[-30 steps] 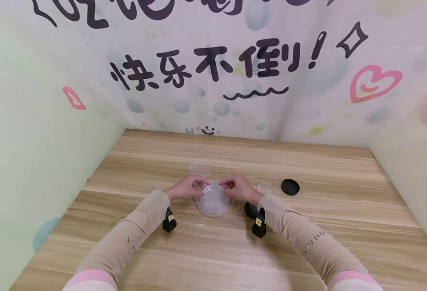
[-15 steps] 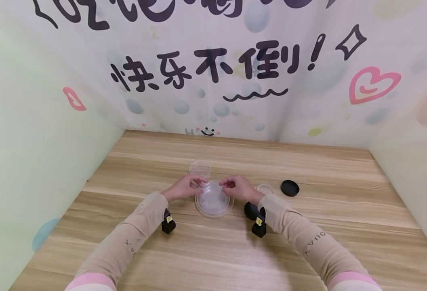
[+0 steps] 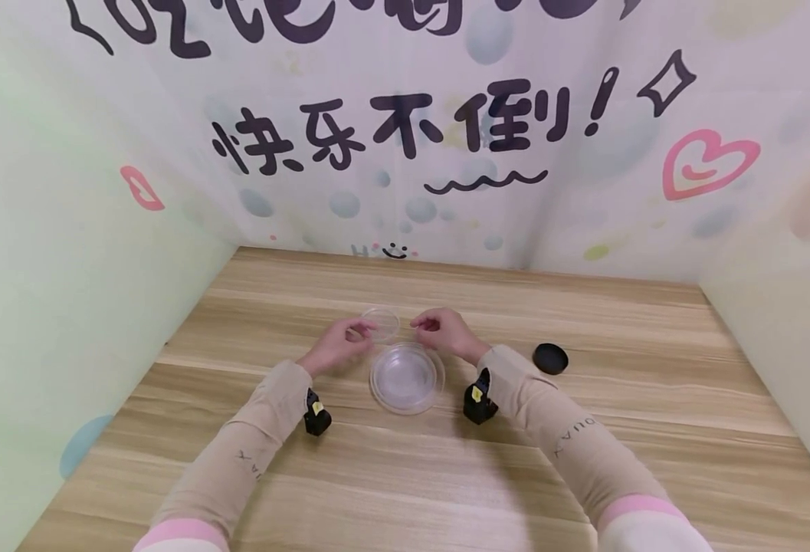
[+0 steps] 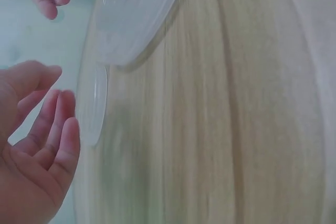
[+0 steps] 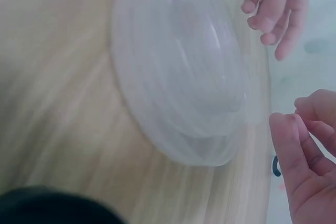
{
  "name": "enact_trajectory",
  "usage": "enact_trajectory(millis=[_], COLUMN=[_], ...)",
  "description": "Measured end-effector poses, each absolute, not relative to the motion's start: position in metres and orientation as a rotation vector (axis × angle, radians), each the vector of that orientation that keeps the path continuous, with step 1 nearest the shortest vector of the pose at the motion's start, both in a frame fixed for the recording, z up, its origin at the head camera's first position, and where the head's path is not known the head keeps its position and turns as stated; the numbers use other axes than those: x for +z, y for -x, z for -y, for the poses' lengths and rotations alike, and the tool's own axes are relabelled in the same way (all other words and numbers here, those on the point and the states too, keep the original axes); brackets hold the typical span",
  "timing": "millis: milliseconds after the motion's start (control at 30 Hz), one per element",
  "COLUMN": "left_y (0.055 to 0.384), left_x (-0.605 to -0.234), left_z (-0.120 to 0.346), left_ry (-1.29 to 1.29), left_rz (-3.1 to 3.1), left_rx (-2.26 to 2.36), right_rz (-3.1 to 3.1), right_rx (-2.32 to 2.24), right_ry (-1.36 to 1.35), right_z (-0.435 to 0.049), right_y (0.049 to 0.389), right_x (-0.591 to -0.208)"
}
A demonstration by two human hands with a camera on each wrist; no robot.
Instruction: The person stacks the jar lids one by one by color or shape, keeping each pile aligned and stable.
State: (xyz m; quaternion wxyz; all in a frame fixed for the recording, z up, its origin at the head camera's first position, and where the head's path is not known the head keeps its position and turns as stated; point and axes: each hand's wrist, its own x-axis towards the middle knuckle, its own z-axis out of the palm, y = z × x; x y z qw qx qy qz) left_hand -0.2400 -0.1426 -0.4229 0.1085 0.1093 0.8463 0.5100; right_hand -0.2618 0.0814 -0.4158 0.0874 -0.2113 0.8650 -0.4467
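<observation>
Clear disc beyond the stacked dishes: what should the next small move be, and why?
Probably lower the left hand slightly and pinch the rim of the clear disc. Its fingers hover close to that disc, neither it nor the right hand shows anything held, and the disc lies on the table, behind the stacked dishes.

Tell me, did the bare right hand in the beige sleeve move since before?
Yes, the right hand moved farther back, away from the clear round plastic dish on the brown wooden table.
</observation>
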Motion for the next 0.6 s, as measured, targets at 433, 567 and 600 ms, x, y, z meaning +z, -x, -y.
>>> enact_trajectory(millis=[433,567,600], left_y=[0.256,0.26,0.261], left_x=[-0.441,-0.445,-0.445], left_z=[0.148,0.147,0.147], left_ry=[-0.092,-0.013,0.003], left_rz=[-2.605,-2.627,-2.63], left_rx=[1.678,1.679,1.681], right_rz=[-2.502,-2.479,-2.466], right_rx=[-1.395,-1.422,-1.415], right_ry=[0.441,0.427,0.413], right_z=[-0.061,-0.057,-0.056], right_y=[0.285,0.291,0.293], right_x=[-0.422,-0.422,-0.423])
